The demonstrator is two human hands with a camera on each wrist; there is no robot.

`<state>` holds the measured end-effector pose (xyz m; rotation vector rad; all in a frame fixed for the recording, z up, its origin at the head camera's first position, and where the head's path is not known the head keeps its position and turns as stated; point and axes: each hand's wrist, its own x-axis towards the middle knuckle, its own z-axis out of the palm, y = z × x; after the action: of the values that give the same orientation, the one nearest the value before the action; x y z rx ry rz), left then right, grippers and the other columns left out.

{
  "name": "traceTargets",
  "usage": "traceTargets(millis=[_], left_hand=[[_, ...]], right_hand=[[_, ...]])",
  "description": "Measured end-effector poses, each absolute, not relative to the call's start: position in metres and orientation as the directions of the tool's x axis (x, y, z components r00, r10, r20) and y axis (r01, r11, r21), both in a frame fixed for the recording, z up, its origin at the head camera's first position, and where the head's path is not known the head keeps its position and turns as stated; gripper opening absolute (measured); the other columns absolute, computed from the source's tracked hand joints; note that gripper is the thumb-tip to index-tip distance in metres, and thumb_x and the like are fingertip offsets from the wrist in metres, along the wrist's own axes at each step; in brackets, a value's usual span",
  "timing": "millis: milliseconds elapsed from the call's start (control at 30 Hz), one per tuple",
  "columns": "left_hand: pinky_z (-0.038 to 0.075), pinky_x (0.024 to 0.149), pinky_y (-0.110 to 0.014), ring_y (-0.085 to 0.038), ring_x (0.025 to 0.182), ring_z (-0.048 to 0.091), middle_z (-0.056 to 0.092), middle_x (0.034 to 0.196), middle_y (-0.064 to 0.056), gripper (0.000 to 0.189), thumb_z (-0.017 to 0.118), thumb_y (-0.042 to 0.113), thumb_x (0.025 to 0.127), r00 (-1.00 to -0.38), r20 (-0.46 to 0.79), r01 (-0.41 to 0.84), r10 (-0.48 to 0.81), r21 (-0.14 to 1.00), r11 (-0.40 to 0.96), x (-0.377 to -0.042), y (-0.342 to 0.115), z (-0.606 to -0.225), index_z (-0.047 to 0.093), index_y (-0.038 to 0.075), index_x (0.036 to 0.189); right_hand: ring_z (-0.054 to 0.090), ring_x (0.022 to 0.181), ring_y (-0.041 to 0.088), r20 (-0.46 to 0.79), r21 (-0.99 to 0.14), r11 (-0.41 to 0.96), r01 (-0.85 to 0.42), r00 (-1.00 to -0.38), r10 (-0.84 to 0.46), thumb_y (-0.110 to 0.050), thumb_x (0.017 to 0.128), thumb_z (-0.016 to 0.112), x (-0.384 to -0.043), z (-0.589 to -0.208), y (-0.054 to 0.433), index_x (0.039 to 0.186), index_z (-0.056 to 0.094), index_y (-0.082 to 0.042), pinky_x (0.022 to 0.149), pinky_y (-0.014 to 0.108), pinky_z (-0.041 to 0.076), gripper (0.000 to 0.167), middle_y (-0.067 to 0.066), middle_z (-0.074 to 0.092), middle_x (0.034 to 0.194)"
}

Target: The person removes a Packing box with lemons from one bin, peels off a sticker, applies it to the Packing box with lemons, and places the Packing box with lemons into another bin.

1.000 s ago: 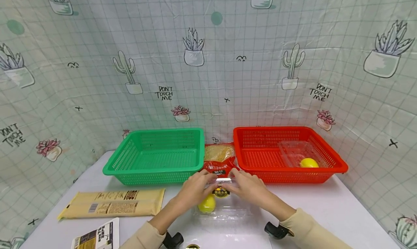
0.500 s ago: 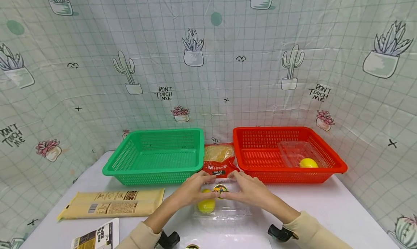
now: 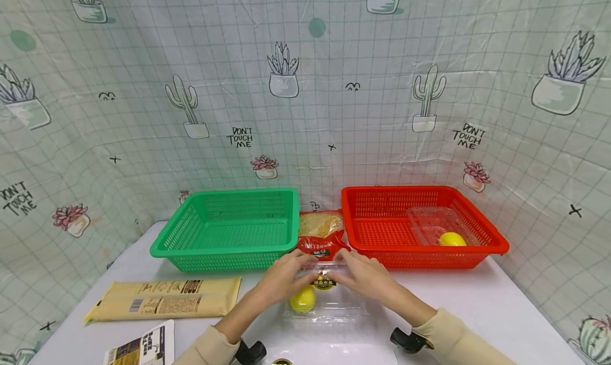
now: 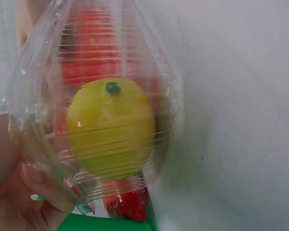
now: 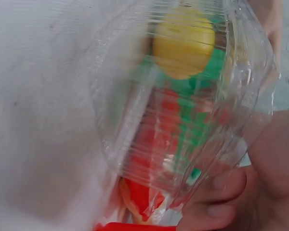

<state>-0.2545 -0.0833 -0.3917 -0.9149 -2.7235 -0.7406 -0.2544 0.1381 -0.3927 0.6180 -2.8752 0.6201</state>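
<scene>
A clear plastic clamshell box [image 3: 339, 301] stands at the front middle of the table, a round black-and-gold label [image 3: 324, 283] on its lid. Through its ribbed wall shows a yellow fruit [image 4: 111, 127] with a green stem end, at the box's left end. My left hand [image 3: 282, 278] grips the far rim on the left, fingers curled over the edge and thumb above the lid. On the right, my right hand [image 3: 368, 277] holds the same rim, its fingertips [image 5: 226, 185] bent at the plastic edge. Both thumbs point inward towards the label.
Behind stand a green basket [image 3: 224, 256] and a red basket [image 3: 396, 259]; the red one holds a clear box [image 3: 425, 216] with another yellow fruit [image 3: 452, 239]. Between them lies a red food packet [image 3: 321, 243]. A tan packet [image 3: 167, 300] and a white pouch [image 3: 164, 336] lie left.
Half a second ago both thumbs came lower and nearly met over the label; now they are raised and farther apart, uncovering more of it. The box has stayed in place.
</scene>
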Motion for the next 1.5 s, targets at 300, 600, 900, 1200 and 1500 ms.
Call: traceTargets(millis=[300,600,900,1200,1500], left_hand=[[0.055,0.072,-0.033,-0.02,0.09,0.065,0.067,0.098,-0.005,0.022,0.067,0.026,0.093,-0.795,0.389,0.593,0.466,0.333,0.733,-0.253,-0.076,-0.394,0.07,0.01,0.108],[0.053,0.087,-0.042,-0.024,0.103,0.063,0.065,0.11,-0.008,0.038,0.067,0.027,0.093,-0.794,0.294,0.605,0.532,0.465,0.646,-0.257,-0.088,-0.393,0.066,0.004,0.124],[0.049,0.089,-0.044,-0.023,0.108,0.058,0.062,0.119,-0.008,0.058,0.073,0.043,0.086,-0.817,0.195,0.562,0.542,0.479,0.674,-0.255,-0.09,-0.389,0.062,0.007,0.132],[0.05,0.09,-0.045,-0.023,0.111,0.058,0.062,0.123,-0.006,0.059,0.068,0.048,0.088,-0.818,0.2,0.563,0.539,0.465,0.683,-0.254,-0.093,-0.389,0.062,0.01,0.133],[0.044,0.1,-0.06,-0.036,0.125,0.054,0.056,0.139,-0.012,0.062,0.07,0.041,0.089,-0.827,0.257,0.549,0.499,0.559,0.622,-0.246,-0.103,-0.389,0.056,0.007,0.138]], right_hand=[[0.061,0.069,0.024,0.198,-0.337,0.87,-0.36,-0.931,-0.308,-0.055,0.086,0.067,-0.256,-0.391,0.131,0.101,0.058,-0.021,0.055,0.036,0.046,0.039,0.002,0.07,0.096],[0.065,0.109,0.028,0.167,-0.446,0.777,-0.445,-0.894,-0.416,-0.058,0.083,0.069,-0.258,-0.392,0.145,0.115,0.061,-0.02,0.086,0.055,0.05,0.05,0.005,0.07,0.116],[0.063,0.112,0.026,0.145,-0.43,0.807,-0.406,-0.913,-0.382,-0.068,0.075,0.07,-0.252,-0.391,0.143,0.121,0.059,-0.02,0.09,0.059,0.048,0.067,0.005,0.067,0.12],[0.06,0.121,0.03,0.144,-0.462,0.807,-0.368,-0.929,-0.342,-0.069,0.081,0.064,-0.25,-0.393,0.142,0.126,0.06,-0.02,0.098,0.061,0.044,0.066,0.005,0.064,0.129],[0.048,0.133,0.042,0.144,-0.533,0.749,-0.393,-0.915,-0.378,-0.058,0.086,0.066,-0.245,-0.389,0.154,0.134,0.059,-0.013,0.104,0.068,0.038,0.066,0.012,0.058,0.139]])
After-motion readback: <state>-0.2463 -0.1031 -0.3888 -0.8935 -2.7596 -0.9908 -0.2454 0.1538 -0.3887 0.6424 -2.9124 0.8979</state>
